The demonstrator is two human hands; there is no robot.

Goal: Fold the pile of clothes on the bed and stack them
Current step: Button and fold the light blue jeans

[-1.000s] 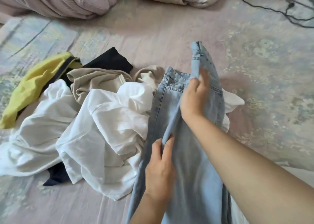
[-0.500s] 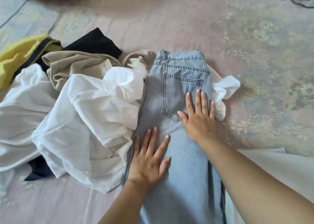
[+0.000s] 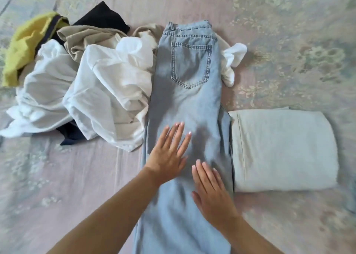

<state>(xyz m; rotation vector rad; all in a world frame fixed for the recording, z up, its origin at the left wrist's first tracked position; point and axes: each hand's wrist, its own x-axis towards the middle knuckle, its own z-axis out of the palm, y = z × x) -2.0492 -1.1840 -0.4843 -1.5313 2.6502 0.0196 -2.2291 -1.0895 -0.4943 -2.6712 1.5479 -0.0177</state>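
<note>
Light blue jeans (image 3: 189, 92) lie lengthwise down the middle of the bed, folded in half with one back pocket facing up. My left hand (image 3: 169, 149) presses flat on the leg with straight fingers. My right hand (image 3: 212, 190) lies flat on the leg just below and to the right of it. Left of the jeans sits the unfolded pile: crumpled white garments (image 3: 107, 92), a beige piece (image 3: 86, 38), a black one (image 3: 104, 17) and a yellow one (image 3: 25, 42). A folded pale garment (image 3: 285, 149) rests to the right of the jeans.
The bed is covered by a pink floral sheet (image 3: 289, 42). A dark navy piece (image 3: 69, 136) pokes out under the white garments. A white sleeve (image 3: 233, 61) sticks out from under the jeans at the right.
Both hands slid down the jeans leg toward me, away from the pocket. The view tilted down, bringing the folded pale garment into sight.
</note>
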